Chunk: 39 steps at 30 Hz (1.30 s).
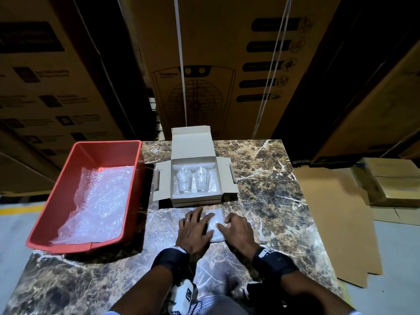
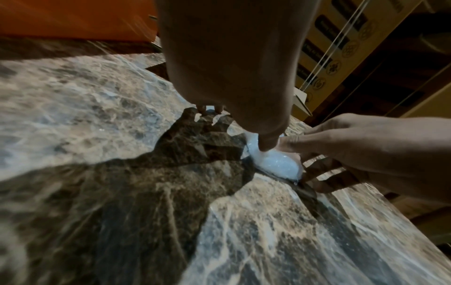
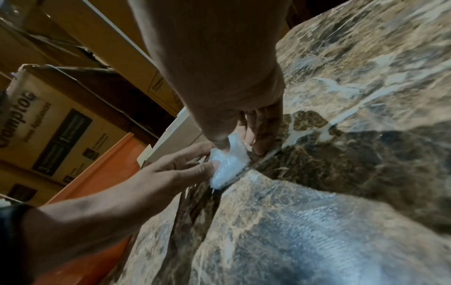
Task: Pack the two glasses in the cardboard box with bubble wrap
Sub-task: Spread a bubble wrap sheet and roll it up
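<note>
Beside cardboard box [image 1: 196, 202], red bin [image 1: 56, 214].

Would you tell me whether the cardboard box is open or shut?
Open: the cardboard box has its lid raised, side flaps spread, and two glasses visible inside.

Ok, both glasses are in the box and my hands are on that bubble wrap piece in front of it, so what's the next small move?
Probably lift the bubble wrap piece and lay it over the two glasses. They lie uncovered on wrap in the open cardboard box, and the left hand and right hand already rest on the piece.
</note>
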### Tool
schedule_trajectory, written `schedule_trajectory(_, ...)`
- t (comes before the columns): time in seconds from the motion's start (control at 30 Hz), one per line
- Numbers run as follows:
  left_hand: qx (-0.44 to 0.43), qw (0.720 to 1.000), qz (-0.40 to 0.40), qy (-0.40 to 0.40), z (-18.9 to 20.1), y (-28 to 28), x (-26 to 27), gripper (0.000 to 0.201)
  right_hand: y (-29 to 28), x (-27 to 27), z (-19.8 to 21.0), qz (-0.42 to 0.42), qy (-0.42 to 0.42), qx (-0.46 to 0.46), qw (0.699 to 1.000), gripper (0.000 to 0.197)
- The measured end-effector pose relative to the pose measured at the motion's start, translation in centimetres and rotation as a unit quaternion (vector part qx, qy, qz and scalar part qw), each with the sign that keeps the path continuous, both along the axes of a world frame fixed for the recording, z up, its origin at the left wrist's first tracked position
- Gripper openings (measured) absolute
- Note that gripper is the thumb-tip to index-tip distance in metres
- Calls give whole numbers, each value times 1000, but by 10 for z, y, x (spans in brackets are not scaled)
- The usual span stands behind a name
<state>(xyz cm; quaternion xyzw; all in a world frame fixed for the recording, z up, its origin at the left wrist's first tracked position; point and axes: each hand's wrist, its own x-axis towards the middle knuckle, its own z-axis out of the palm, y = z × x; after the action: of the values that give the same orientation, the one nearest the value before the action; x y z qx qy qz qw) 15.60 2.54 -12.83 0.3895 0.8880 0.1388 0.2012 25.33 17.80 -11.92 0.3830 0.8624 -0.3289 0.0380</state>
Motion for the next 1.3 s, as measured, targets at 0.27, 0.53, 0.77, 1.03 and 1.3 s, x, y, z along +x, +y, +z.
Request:
schedule_trajectory(0.27,-32,999,-18,9,2,1,-8,60,-7,-7,-10,-131,51,-150,979,31)
schedule_trajectory(0.53,47,996,19,-68,7,-2,-14,57,-25,-10,2,-155,107,-197,962,21)
schedule_trajectory(0.77,215,935,67,-274,22,-10,-22,36,-42,-11,37,-202,193,-318,906,17)
schedule_trajectory(1.03,303,865,151,-371,38,-16,-38,37,-49,-11,48,-180,239,-345,890,32)
schedule_trajectory(1.3,341,851,158,-367,48,-18,-61,30,-69,-18,63,-187,288,-386,856,27)
